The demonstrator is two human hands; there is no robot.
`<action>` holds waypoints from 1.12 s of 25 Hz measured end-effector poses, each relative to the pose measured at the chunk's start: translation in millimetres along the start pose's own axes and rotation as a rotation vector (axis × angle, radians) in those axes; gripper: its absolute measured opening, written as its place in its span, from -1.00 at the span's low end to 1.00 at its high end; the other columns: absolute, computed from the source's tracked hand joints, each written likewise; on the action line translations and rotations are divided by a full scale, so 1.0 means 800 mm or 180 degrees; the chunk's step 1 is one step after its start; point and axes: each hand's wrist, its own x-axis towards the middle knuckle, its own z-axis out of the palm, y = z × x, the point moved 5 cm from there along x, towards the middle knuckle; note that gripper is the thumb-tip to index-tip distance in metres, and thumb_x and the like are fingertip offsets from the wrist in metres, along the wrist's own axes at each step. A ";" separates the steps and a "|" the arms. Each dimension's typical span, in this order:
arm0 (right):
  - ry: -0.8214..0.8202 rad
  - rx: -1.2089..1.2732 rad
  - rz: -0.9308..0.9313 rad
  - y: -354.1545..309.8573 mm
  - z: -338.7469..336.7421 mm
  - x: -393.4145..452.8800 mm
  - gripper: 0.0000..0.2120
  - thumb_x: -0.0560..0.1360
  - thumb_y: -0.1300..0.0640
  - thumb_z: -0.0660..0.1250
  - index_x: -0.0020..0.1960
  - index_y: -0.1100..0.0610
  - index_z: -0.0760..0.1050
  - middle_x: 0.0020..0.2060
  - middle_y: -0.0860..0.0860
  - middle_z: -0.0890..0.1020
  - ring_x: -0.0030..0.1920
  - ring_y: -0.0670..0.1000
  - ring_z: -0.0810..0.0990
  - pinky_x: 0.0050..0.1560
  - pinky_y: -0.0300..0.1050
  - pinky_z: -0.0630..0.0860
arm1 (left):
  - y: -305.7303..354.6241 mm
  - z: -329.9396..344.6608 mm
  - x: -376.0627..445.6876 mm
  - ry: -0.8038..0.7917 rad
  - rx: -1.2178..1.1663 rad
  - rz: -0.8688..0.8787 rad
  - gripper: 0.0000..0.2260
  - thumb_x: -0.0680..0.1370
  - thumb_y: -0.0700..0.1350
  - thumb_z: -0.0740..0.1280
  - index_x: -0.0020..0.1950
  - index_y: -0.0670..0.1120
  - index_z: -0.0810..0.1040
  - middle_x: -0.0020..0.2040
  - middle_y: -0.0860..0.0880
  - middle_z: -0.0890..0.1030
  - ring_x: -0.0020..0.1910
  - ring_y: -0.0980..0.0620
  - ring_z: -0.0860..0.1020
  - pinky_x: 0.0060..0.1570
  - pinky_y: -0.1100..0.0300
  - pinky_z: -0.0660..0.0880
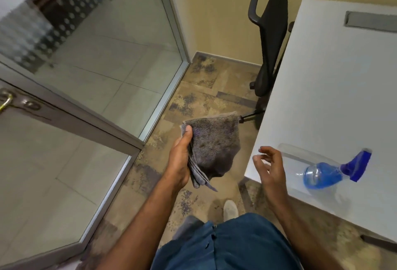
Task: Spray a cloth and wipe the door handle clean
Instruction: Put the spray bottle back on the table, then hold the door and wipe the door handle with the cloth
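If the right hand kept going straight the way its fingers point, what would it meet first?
Probably nothing: the right hand, open, points up-left, away from the spray bottle; the cloth lies left of that line.

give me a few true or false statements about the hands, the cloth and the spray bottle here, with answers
1. The left hand holds the grey cloth. True.
2. The right hand grips the spray bottle. False: that hand is open and empty beside the bottle, which lies on the white table.
3. The spray bottle stands upright. False: it lies on its side, blue nozzle pointing away from the hands.
4. The bottle holds blue liquid. True.
5. The cloth is pressed against the door handle. False: the cloth is held over the floor, well apart from the handle at the far left.
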 end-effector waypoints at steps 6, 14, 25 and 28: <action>-0.2189 0.0386 0.0242 -0.120 0.157 0.013 -0.54 0.41 -0.14 0.46 0.27 -0.07 0.52 0.09 -0.19 0.74 0.12 -0.18 0.71 -0.02 -0.33 0.61 | 0.029 -0.095 -0.015 0.0412 -0.0523 0.0259 -0.69 0.63 0.04 0.30 0.14 -0.19 0.62 0.01 -0.15 0.75 0.01 -0.07 0.72 -0.03 0.14 0.67; -0.3098 0.0673 0.0737 -0.175 0.384 -0.037 -0.37 0.22 0.07 0.70 0.22 0.23 0.62 0.13 0.24 0.74 0.13 0.25 0.73 0.10 0.04 0.70 | 0.097 -0.303 -0.011 0.1209 -0.1009 0.1036 -0.67 0.49 -0.03 0.55 0.13 -0.21 0.63 0.01 -0.20 0.72 -0.02 -0.10 0.68 0.01 0.09 0.65; -0.3694 0.0139 0.1122 -0.241 0.682 -0.061 0.05 -0.14 0.03 0.82 0.28 0.29 0.56 0.10 0.25 0.74 0.17 0.33 0.69 0.29 0.29 0.56 | 0.253 -0.537 0.061 0.1410 -0.1110 0.1413 -0.65 0.55 0.15 0.46 -0.01 -0.15 0.70 0.03 -0.31 0.69 0.00 -0.18 0.64 0.24 -0.27 0.53; -0.3643 0.0069 0.1319 -0.249 0.733 -0.063 -0.16 0.05 0.09 0.78 0.24 0.32 0.56 0.05 0.30 0.74 0.12 0.35 0.69 0.24 0.35 0.56 | 0.286 -0.588 0.078 0.1428 -0.0908 0.1504 -0.59 0.57 0.17 0.42 0.05 -0.19 0.68 0.06 -0.32 0.69 0.02 -0.18 0.65 0.18 -0.18 0.57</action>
